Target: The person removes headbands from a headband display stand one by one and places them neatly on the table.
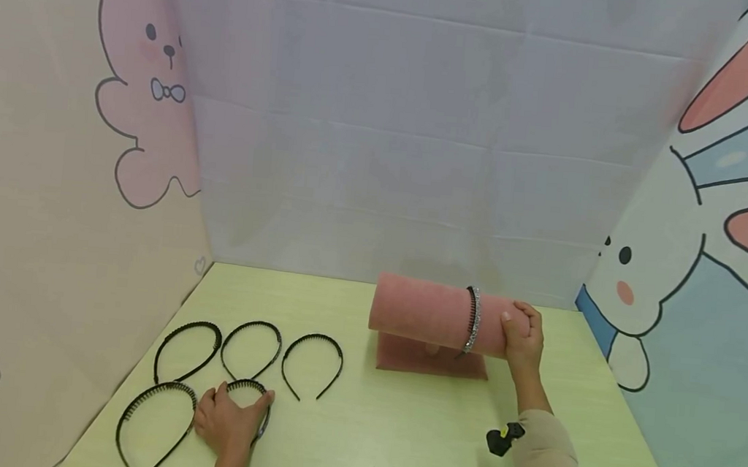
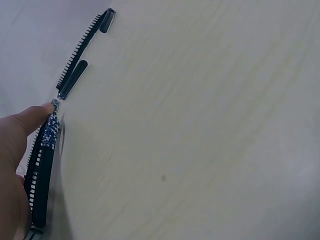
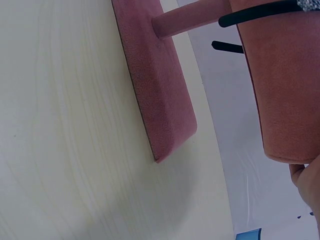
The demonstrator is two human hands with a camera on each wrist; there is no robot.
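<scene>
My left hand [image 1: 227, 420] grips a black toothed headband [image 1: 248, 383] at the front left of the table, thumb on one side and fingers on the other. In the left wrist view the thumb [image 2: 36, 117] touches the glittery part of this headband [image 2: 50, 132]. My right hand [image 1: 525, 339] holds the right end of a pink velvet roll [image 1: 421, 307], which stands on a post over a flat pink base [image 1: 397, 356]. Round the roll, nearer its right end, sits a headband with silvery glitter [image 1: 475, 322]; its dark ends show below the roll in the right wrist view.
Several other black headbands lie about the left hand: one at the far left [image 1: 214, 334], one at the back [image 1: 279, 343], one to the right [image 1: 342, 355] and one in front [image 1: 193, 395]. Printed cloth walls [image 1: 351, 188] enclose the pale table [image 1: 384, 439].
</scene>
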